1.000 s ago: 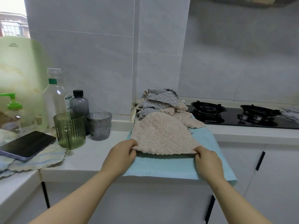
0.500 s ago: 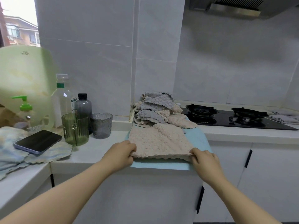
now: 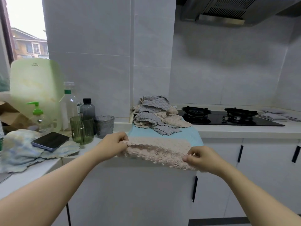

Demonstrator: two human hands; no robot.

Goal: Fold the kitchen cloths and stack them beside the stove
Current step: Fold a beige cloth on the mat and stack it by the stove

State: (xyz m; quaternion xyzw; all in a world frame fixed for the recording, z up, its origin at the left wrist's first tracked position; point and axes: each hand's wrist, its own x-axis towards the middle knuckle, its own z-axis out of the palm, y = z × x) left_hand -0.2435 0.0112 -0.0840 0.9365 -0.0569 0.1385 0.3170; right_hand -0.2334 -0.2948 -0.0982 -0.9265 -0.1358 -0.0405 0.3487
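A beige textured cloth (image 3: 156, 148) hangs between my hands at the counter's front edge, its near edge lifted and curling over. My left hand (image 3: 114, 143) pinches its left corner, and my right hand (image 3: 197, 156) pinches its right corner. Under it lies a light blue mat (image 3: 192, 136). Behind, a loose pile of grey and beige cloths (image 3: 156, 114) rests against the wall corner. The black gas stove (image 3: 228, 117) sits to the right of the pile.
Left of the mat stand a green cup (image 3: 82, 129), a grey glass (image 3: 104, 126), two bottles and a soap pump (image 3: 37, 111). A phone (image 3: 50, 141) lies on a blue-white cloth (image 3: 17, 147). Folded grey cloths (image 3: 276, 115) lie right of the stove.
Both hands have pulled the beige cloth toward the counter's front edge and lifted its near edge, which now curls over. The head has drawn back and tilted up.
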